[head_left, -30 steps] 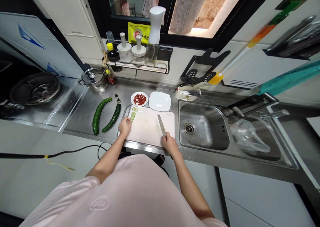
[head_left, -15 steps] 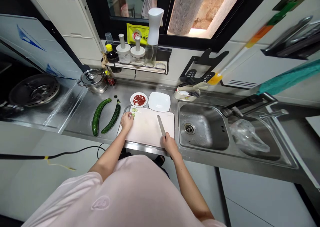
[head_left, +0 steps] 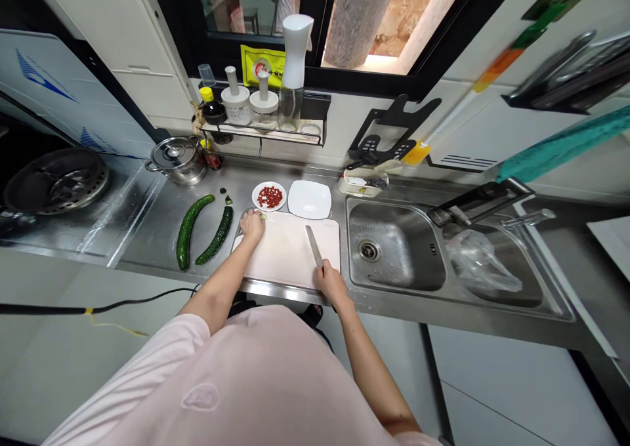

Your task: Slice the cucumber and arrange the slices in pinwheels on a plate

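The left hand (head_left: pixel 252 225) rests at the far-left corner of a white plastic cutting board (head_left: pixel 290 259), its fingers (head_left: pixel 254 215) curled over a small cucumber piece (head_left: pixel 264 216). The right hand (head_left: pixel 332 285) grips a steel kitchen knife (head_left: pixel 314 245) by the handle, fingers closed, blade over the board. Two dark, ridged cucumbers (head_left: pixel 186 231) lie on the stainless bench (head_left: pixel 147 236) beside the board; the yellow label (head_left: pixel 262 65) behind shows no readable print.

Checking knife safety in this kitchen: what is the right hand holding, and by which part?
The right hand holds a kitchen knife by its handle, which the hand mostly hides; the blade stays exposed.
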### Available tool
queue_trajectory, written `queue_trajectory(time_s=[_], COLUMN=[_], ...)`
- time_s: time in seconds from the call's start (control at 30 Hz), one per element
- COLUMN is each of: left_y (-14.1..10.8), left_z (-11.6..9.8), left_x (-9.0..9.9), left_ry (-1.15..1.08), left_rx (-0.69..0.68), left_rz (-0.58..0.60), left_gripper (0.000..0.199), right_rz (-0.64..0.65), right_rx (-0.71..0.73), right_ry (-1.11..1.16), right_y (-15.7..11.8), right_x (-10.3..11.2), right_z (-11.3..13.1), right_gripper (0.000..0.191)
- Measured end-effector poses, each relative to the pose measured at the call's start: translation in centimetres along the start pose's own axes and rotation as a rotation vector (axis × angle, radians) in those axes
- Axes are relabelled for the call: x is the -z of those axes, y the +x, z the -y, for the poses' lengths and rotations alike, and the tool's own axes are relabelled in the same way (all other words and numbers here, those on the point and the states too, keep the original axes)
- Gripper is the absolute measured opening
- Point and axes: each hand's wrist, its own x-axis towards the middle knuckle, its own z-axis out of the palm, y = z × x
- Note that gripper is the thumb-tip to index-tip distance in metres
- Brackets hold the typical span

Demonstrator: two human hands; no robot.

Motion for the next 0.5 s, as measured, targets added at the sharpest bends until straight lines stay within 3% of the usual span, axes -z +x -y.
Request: queue_trajectory(time_s=[0.3,0.5], left_y=[0.4,-1.2], left_z=[0.0,-1.1], left_x=[-0.5,-1.7], left_ry=[-0.257,-0.496], left_rx=[0.078,0.062], left_rz=[0.022,0.178], left_gripper=[0.021,0.023], right_rz=[0.003,-0.007], right_rx=[0.001,0.013], right_ry=[0.008,0.008], right_y=[0.0,0.1], right_x=[0.2,0.1], right_z=[0.1,0.1], right_gripper=[0.028,0.028])
